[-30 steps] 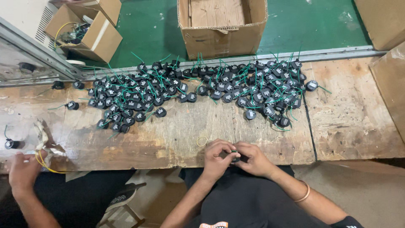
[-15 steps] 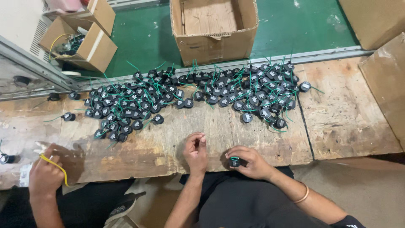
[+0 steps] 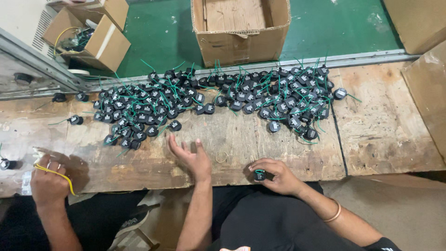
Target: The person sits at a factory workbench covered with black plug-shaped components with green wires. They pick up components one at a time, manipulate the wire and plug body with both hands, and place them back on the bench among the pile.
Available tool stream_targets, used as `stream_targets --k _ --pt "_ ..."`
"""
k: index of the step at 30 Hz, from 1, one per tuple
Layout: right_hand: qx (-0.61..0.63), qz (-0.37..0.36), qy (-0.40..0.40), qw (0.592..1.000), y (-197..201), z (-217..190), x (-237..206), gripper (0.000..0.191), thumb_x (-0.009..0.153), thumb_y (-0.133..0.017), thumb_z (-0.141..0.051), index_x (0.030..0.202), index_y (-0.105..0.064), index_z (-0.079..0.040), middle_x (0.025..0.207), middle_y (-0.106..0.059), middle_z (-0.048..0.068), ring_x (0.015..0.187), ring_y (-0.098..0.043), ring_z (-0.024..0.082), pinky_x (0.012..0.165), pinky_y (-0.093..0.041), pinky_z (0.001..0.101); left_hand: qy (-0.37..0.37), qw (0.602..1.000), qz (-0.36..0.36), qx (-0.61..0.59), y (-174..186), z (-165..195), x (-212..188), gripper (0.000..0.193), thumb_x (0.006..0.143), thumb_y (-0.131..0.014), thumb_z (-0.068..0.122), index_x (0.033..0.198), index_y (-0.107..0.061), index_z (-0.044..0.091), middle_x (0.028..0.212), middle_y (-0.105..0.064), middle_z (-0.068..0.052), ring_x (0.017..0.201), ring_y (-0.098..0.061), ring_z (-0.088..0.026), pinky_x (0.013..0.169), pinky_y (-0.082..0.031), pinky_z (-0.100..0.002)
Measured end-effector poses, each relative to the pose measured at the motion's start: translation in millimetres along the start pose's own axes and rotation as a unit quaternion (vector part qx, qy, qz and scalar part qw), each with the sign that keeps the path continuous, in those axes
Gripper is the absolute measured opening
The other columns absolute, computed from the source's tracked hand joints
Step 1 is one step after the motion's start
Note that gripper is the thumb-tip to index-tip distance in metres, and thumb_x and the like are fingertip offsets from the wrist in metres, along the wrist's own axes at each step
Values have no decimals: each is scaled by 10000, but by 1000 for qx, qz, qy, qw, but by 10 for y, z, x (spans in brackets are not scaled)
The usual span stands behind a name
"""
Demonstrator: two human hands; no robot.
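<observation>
one black part (image 3: 260, 175) — green wire up

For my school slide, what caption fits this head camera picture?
Right hand holds a small round black part; open left hand reaches over the worn wooden bench.

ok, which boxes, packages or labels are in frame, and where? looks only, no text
Open cardboard box: top centre on the green floor, brown, flaps up, looks empty.
Smaller open cardboard box: top left on the floor, brown, holding dark parts and a yellow wire.
Cardboard box: top right corner, brown, cut off by the frame.
Cardboard box side: right edge of the wooden bench, brown, partly seen.
No legible labels, signs or screens show.
</observation>
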State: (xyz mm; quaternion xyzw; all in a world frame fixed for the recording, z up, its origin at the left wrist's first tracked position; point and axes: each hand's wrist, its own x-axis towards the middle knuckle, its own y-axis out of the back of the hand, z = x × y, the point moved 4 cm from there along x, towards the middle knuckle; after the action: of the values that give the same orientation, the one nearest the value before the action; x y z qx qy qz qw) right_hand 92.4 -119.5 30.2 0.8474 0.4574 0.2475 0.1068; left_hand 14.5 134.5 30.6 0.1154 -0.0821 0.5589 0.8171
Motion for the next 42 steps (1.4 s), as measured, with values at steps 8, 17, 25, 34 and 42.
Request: stream_targets --k 8,17,25,34,42 --pt "-12 -5 -2 1000 1 -7 -1 340 833 -783 -61 1165 -707 -60 1140 -738 110 1083 -731 291 923 -578 383 -159 942 -87 283 -37 117 537 662 787 -831 140 1368 -538 15 1507 -474 -215 1417 -395 -447 1172 -305 -546" --pt "1 -13 -29 1000 12 4 6 531 811 -751 -32 1320 -605 -50 1080 -729 67 1016 -739 245 914 -570 371 -18 990 -125 56 -83 11 311 412 786 -775 -55 1159 -622 30 1061 -646 -76 968 -658 -215 895 -544 -335" --pt "-63 61 25 996 62 25 -5 595 788 -732 -9 1362 -575 -25 1239 -637 172 1154 -641 313 973 -519 405 155 920 -234 -274 -279 -81 -376 261 857 -741 -97 1087 -687 13 980 -738 -73 900 -705 -158 830 -595 -325" --pt "27 32 -161 986 43 397 -151 378 817 -797 -105 1163 -668 -26 1000 -727 96 891 -678 196 795 -563 340 -239 903 -329 -141 -630 520 -793 205 830 -806 -13 1011 -781 80 961 -777 -56 891 -741 -230 838 -581 -332" --pt "-32 114 -53 992 102 313 -87 317 761 -789 -86 1036 -671 19 1057 -685 143 993 -671 244 879 -525 354 -223 856 -419 -205 -525 455 -781 193 821 -806 41 1001 -737 47 1134 -755 -132 1059 -723 -280 946 -570 -383"
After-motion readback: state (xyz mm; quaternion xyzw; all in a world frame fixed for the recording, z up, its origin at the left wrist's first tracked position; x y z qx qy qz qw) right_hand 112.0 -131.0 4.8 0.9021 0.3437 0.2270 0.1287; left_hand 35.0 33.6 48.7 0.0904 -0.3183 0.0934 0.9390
